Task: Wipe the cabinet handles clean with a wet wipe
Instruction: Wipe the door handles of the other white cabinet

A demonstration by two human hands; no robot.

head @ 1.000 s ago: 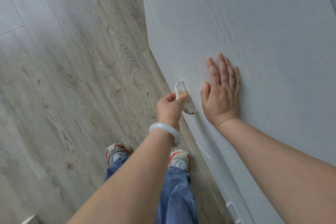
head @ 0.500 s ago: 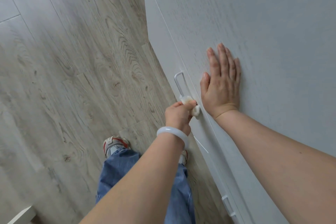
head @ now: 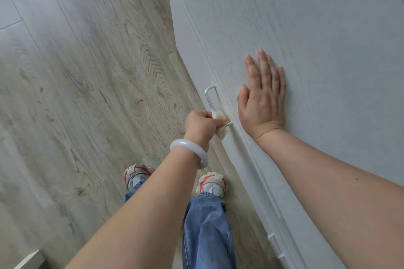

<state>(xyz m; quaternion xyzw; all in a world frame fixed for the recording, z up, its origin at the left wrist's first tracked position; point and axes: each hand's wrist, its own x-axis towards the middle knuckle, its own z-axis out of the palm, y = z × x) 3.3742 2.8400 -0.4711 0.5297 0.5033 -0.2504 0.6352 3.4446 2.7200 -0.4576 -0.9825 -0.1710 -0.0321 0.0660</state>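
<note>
A white bar handle (head: 209,96) runs along the front of the white cabinet (head: 317,28). My left hand (head: 202,126), with a pale bangle on the wrist, is shut on a crumpled wet wipe (head: 219,120) wrapped around the near end of that handle. The far part of the handle is bare. My right hand (head: 262,100) lies flat, fingers apart, on the cabinet's top just right of the handle. A second white handle (head: 276,245) shows lower on the cabinet front, near my right forearm.
Grey wood-grain floor (head: 87,94) fills the left side. My feet in red-and-white sneakers (head: 211,183) and blue jeans (head: 207,231) stand close to the cabinet front. A white corner of some object (head: 30,260) pokes in at the bottom left.
My left hand slid with the wipe from the far part of the handle down to its near end. My right hand stayed flat on the cabinet. The view shifted slightly.
</note>
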